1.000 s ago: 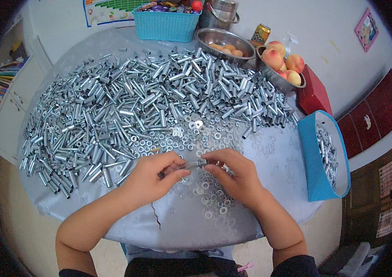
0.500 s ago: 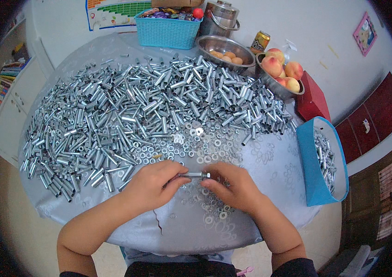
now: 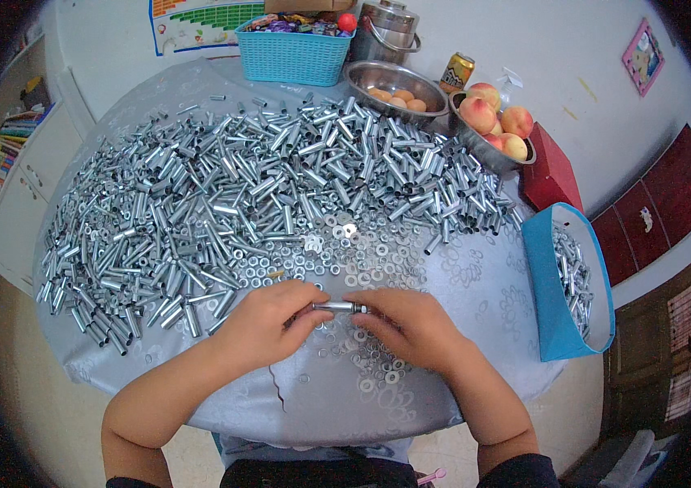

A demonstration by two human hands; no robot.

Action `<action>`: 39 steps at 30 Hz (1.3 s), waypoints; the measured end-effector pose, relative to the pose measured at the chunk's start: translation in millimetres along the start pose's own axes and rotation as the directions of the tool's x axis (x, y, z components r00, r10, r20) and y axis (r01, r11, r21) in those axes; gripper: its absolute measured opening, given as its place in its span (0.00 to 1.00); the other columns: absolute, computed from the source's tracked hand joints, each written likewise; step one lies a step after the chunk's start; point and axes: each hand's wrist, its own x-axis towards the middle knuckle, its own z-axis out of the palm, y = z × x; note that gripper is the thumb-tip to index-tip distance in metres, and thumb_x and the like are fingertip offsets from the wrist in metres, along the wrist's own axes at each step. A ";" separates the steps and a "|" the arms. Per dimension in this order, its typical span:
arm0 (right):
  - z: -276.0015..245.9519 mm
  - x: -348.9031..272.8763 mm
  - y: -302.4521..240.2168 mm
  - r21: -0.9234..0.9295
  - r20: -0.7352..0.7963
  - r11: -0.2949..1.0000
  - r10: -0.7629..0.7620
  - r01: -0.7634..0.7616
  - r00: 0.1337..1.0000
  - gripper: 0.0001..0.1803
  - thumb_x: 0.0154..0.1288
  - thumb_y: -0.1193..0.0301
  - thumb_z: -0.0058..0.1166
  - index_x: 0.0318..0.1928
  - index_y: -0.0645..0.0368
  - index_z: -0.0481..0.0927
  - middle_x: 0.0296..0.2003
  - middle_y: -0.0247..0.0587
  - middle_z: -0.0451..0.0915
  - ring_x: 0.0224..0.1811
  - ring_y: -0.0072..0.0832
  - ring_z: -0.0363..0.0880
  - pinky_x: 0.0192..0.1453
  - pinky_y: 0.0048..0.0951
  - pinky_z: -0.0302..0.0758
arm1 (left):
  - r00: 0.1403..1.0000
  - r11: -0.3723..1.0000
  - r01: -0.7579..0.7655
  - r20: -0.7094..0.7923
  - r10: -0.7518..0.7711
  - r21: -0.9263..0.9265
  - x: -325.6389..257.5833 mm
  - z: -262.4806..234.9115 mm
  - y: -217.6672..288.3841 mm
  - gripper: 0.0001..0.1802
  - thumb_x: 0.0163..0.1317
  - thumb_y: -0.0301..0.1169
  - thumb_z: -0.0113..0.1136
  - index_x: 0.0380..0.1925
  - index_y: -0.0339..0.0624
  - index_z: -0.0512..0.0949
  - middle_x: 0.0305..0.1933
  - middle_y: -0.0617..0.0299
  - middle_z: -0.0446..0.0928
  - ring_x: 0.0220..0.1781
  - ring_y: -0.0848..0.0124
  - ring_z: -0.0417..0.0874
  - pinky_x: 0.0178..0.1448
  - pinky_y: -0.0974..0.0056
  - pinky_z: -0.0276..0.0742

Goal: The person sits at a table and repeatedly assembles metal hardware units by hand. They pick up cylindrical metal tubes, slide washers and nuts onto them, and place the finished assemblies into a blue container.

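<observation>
A silver sleeve anchor bolt (image 3: 336,307) lies level between my hands, above the near middle of the table. My left hand (image 3: 274,320) pinches its left end between thumb and fingers. At the other end, the thumb and fingers of my right hand (image 3: 411,325) close around the nut (image 3: 361,308). Just beyond my hands lie loose nuts (image 3: 258,272) and flat washers (image 3: 370,256), with more washers (image 3: 368,385) under and beside my right hand. A large heap of metal sleeves and bolts (image 3: 240,179) spreads over the far and left parts of the table.
A blue fabric bin (image 3: 553,301) with finished-looking bolts (image 3: 577,281) stands at the right edge. Along the back are a blue basket (image 3: 293,58), a steel bowl of eggs (image 3: 354,75), a bowl of peaches (image 3: 496,163), a can (image 3: 458,71) and a red box (image 3: 553,175).
The fingers of my right hand have shifted slightly left and closed in on the nut end. My left hand keeps its pinch, nearly still.
</observation>
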 end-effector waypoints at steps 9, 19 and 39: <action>-1.5 1.4 -8.0 0.068 -0.017 0.997 0.040 -0.039 0.999 0.20 0.56 0.61 0.54 0.48 0.55 0.71 0.33 0.46 0.77 0.29 0.42 0.76 0.33 0.38 0.72 | 0.997 1.000 0.021 0.069 -0.022 0.005 -0.4 -2.0 -0.5 0.11 0.50 0.30 0.61 0.34 0.37 0.76 0.29 0.54 0.76 0.30 0.60 0.79 0.33 0.63 0.73; -6.5 1.7 0.2 -0.123 0.101 0.992 -0.025 0.037 0.995 0.19 0.59 0.57 0.49 0.45 0.56 0.71 0.30 0.47 0.76 0.31 0.45 0.76 0.33 0.42 0.70 | 0.999 0.999 -0.033 0.040 0.035 -0.033 -1.0 -0.8 0.1 0.08 0.54 0.28 0.57 0.34 0.38 0.74 0.27 0.53 0.73 0.27 0.57 0.76 0.30 0.60 0.71; -4.0 0.7 6.6 -0.056 0.038 0.995 -0.083 0.085 0.996 0.22 0.56 0.60 0.53 0.50 0.56 0.70 0.37 0.46 0.76 0.33 0.42 0.76 0.35 0.37 0.73 | 0.998 0.999 0.017 0.065 -0.014 -0.046 0.6 -1.1 -2.4 0.09 0.54 0.30 0.58 0.34 0.38 0.74 0.28 0.54 0.73 0.28 0.59 0.75 0.31 0.61 0.70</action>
